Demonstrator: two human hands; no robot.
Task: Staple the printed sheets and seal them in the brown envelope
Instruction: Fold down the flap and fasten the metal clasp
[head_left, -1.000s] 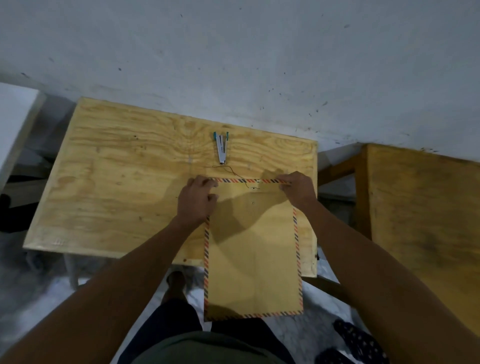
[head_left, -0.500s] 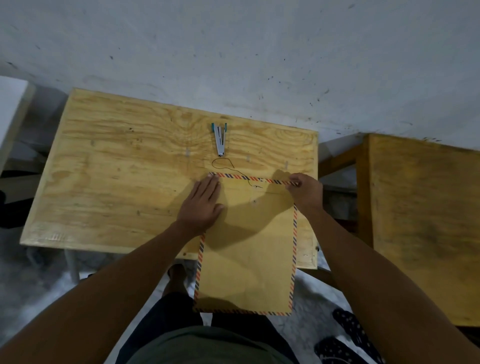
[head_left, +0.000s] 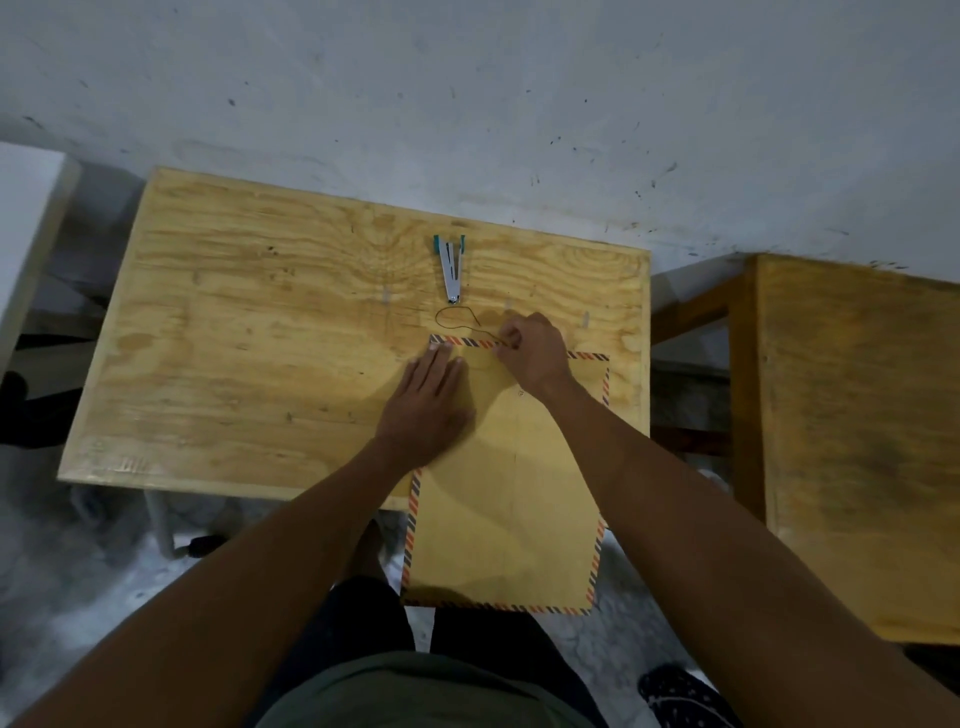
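A brown envelope (head_left: 506, 514) with a red-and-blue striped border lies on the plywood table (head_left: 249, 364), its lower half hanging over the front edge. My left hand (head_left: 428, 405) presses flat on its upper left part, fingers straight. My right hand (head_left: 530, 351) is at the middle of the top edge, fingers curled and pinching the thin dark closure string (head_left: 457, 319), which loops on the table just beyond. A silver stapler (head_left: 451, 270) with teal ends lies beyond the string. The printed sheets are not visible.
A grey wall (head_left: 467, 104) rises right behind the table. A second wooden table (head_left: 857, 441) stands to the right across a narrow gap. A white surface (head_left: 21, 208) shows at the far left. My legs and the floor lie below the table's front edge.
My right hand has moved from the envelope's top right corner to the middle of the top edge and taken the string. My left hand stays flat on the envelope.
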